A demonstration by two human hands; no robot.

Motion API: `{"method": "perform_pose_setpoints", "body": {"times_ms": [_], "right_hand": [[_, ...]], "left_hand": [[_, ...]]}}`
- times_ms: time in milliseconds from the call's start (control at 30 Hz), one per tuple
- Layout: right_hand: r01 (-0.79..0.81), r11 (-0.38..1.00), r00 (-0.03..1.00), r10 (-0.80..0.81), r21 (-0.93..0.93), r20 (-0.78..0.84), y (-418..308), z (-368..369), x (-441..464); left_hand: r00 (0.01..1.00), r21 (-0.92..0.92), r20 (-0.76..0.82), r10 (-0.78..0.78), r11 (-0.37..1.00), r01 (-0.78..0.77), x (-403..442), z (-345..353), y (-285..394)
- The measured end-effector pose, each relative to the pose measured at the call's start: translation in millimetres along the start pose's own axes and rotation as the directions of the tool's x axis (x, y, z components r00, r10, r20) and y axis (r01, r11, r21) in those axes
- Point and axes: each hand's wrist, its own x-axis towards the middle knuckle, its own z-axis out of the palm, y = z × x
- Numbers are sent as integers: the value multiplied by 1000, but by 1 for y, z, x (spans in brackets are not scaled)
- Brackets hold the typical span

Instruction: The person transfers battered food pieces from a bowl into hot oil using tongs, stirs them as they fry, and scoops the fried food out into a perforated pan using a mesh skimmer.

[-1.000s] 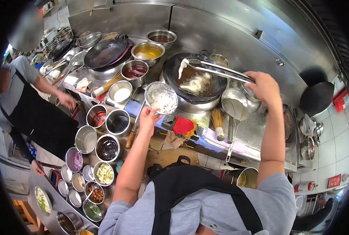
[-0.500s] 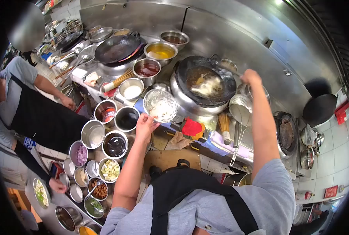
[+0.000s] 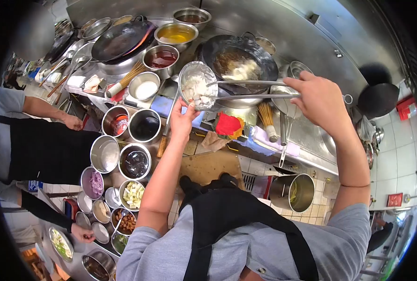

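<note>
My left hand (image 3: 183, 118) grips the rim of a metal bowl (image 3: 184, 75), which is tilted toward the right. Inside it lie white, batter-coated pieces (image 3: 200, 88); their kind I cannot tell. My right hand (image 3: 318, 99) is closed around long metal tongs (image 3: 250, 97), whose two arms reach left with the tips at the coated pieces. Just behind the tongs sits a dark wok (image 3: 264, 58) of bubbling oil, with pale battered food (image 3: 240, 70) frying in it.
A second wok (image 3: 119, 42) stands at the back left, near bowls of yellow liquid (image 3: 175, 33) and red liquid (image 3: 161, 59). Several ingredient pots (image 3: 134, 161) line my left side. A bamboo brush (image 3: 266, 117) lies at the stove's front. A co-worker's hand (image 3: 72, 122) is at left.
My right hand has come from beyond the wok toward me, bringing the tongs' tips into the bowl. The bowl is now tipped more to the right. The view has shifted slightly.
</note>
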Motion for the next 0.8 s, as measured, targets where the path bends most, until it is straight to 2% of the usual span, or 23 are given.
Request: {"method": "perform_pose_setpoints", "body": {"times_ms": [33,200,400,467,600,733,800], "right_hand": [[41,999,998,-41,-18,-51,-1,4,-4],[44,993,992,-56,-106,-110,5,22,-13],[27,1000,981,-28,-11,-192,47,10,-44],[-120,991,966,129,57,-224,59,1,-54],[-189,971,952,218,148,-214,89,4,-59],[-97,984,973,125,146,-193,96,32,-47],[35,995,989,-22,88,-146,96,43,-41]], "left_hand": [[1000,7,19,2,1000,-2,1,6,-1],[998,17,57,11,1000,-12,0,32,-6],[1000,-41,-7,-19,999,19,2,44,-23],[999,-39,-27,-24,999,23,-1,47,-25],[997,-74,-70,-39,997,34,-9,53,-28],[992,-102,-120,-33,995,20,-20,55,-26],[999,42,-41,0,999,1,-21,53,-20]]}}
